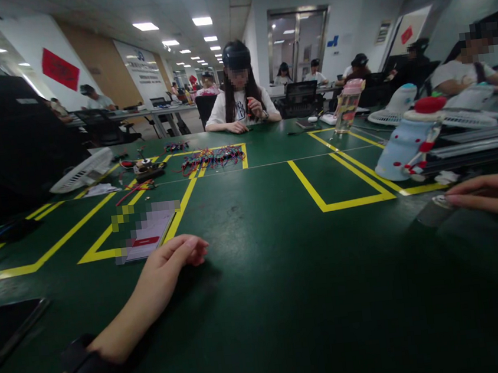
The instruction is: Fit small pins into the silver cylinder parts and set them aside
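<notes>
My left hand [174, 259] rests on the green table with its fingers loosely curled in, and nothing shows in them. It lies beside the lower right corner of a flat, pale booklet or packet [149, 229] with a red mark, partly blurred out. At the right edge, the thumb and fingers of my right hand [497, 196] pinch the silvery end of a small dark grey cylinder [434, 212]. The cylinder lies tilted, at or just above the table top. Part of the right hand is cut off by the frame.
A blue bottle [409, 143] with a red cap stands past my right hand, near metal rails [485, 150]. Tangled coloured wires [213, 159] lie mid-table. A phone [10, 330] is at lower left. Across the table sits a person [240, 101] handling something small.
</notes>
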A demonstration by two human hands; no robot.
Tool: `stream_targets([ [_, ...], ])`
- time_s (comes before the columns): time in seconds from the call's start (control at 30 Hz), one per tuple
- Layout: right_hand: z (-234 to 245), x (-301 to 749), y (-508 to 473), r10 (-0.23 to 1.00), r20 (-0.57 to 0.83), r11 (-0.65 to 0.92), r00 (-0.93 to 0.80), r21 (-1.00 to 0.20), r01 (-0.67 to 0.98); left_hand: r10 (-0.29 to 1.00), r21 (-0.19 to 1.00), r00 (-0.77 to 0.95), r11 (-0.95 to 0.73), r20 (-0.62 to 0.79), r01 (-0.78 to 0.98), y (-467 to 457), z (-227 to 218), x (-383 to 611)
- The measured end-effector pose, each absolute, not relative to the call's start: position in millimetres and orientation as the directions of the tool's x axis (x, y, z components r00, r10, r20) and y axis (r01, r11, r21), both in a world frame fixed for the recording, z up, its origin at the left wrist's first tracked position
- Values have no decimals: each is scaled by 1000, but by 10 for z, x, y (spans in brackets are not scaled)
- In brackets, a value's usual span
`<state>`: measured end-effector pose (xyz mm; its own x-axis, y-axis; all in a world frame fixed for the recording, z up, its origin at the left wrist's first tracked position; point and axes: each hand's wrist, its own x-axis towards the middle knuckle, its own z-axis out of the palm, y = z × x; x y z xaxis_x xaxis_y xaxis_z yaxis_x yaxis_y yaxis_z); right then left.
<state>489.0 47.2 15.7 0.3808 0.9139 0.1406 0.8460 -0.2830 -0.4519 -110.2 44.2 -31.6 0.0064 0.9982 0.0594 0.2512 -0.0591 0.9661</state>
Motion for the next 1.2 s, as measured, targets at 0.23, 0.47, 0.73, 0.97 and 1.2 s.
stream_targets([
  [0.23, 206, 4867, 497, 896, 3, -386, 444, -490, 782, 998, 962, 6, -66, 67, 266, 439, -293, -1074],
  [0.47, 193, 4798, 475, 892, 19, -368, 451, -548, 751, 997, 956, 27, -74, 69, 282, 440, -304, -1079],
  [0.73, 219, 4776, 504, 884, -72, -407, 462, -605, 685, 995, 948, 25, -99, 96, 302, 439, -293, -1074],
  [0.97, 21, 4427, 329, 900, 130, -182, 416, -754, 631, 995, 943, 38, -102, 94, 316, 414, -247, -1057],
  [1.2, -137, 4130, 244, 837, 282, -201, 469, -639, 743, 995, 938, 23, -103, 102, 331, 403, -213, -1033],
])
